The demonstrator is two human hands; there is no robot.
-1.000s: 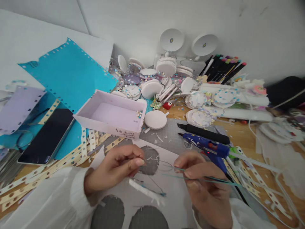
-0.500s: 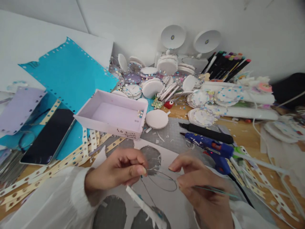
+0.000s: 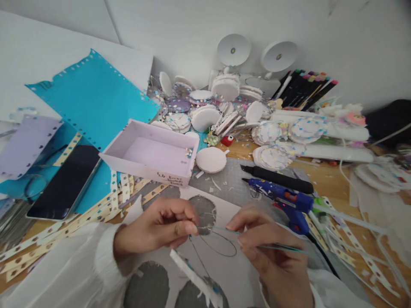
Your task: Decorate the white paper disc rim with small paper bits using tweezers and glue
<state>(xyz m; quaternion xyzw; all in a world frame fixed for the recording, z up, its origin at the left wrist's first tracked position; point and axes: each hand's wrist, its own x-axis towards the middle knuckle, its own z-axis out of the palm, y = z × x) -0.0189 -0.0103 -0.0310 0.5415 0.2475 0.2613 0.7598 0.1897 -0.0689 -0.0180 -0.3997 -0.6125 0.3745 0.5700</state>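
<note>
My left hand (image 3: 160, 229) pinches one side of a thin wire ring (image 3: 216, 244) just above a white sheet with round holes cut in it (image 3: 224, 261). My right hand (image 3: 269, 252) is closed on a thin teal thread (image 3: 282, 247) that runs from the ring off to the right, its fingertips at the ring's other side. A thin strand with a white paper strip (image 3: 192, 276) hangs from the ring toward me.
A pale pink open box (image 3: 150, 156) stands behind my hands. A blue glue gun (image 3: 282, 201) and a black marker (image 3: 278, 179) lie to the right. White discs (image 3: 210, 159) pile at the back, a phone (image 3: 62, 184) on teal paper (image 3: 93, 100) at left.
The wire ring has come into plain view between my hands and dropped slightly lower; the paper strip swung down toward me. Both hands stayed almost in place.
</note>
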